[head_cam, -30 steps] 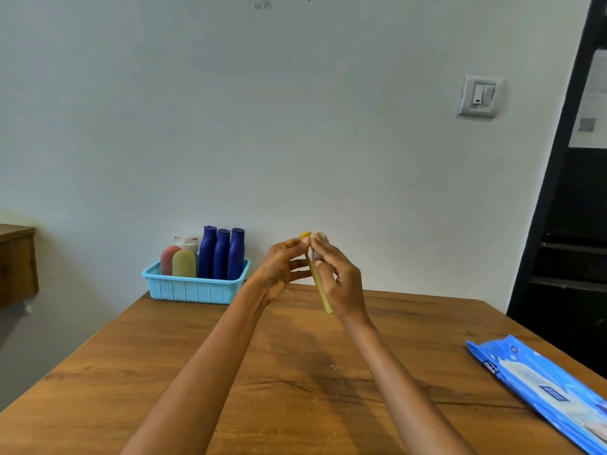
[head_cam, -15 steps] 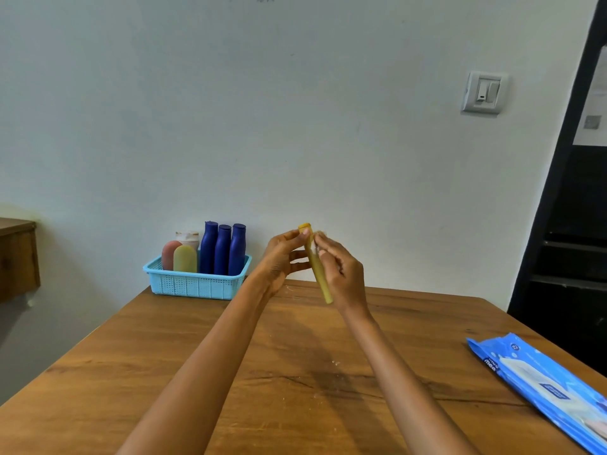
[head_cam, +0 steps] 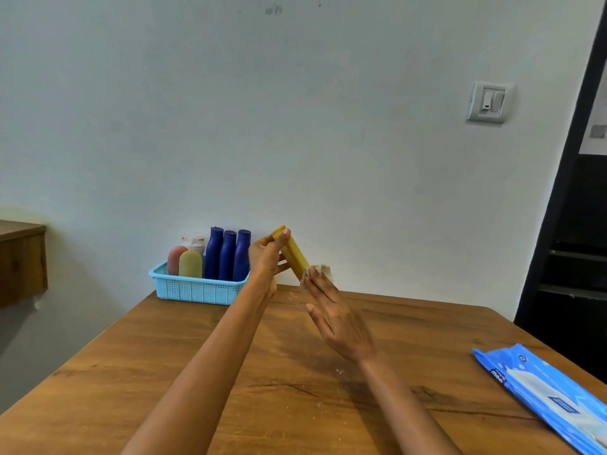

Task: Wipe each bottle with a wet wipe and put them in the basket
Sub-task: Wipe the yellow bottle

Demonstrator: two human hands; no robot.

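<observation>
My left hand (head_cam: 266, 257) pinches the top end of a slim yellow bottle (head_cam: 294, 254), held tilted in the air above the table's far side. At the bottle's lower end my right hand (head_cam: 331, 310) presses a crumpled white wet wipe (head_cam: 321, 270) against it, fingers curled round the wipe. To the left, by the wall, a light blue basket (head_cam: 193, 289) holds three dark blue bottles (head_cam: 227, 254), a pink one (head_cam: 174, 259), a pale yellow one (head_cam: 190, 264) and a white one behind.
A blue pack of wet wipes (head_cam: 545, 394) lies at the wooden table's (head_cam: 295, 389) right edge. A wooden shelf (head_cam: 21, 261) juts out at the left. A dark doorway stands at the right, and a wall switch (head_cam: 487, 101) above.
My right hand slid the wipe down from the bottle's top to its lower end. The bottle tilted more, and my left hand now holds its top.
</observation>
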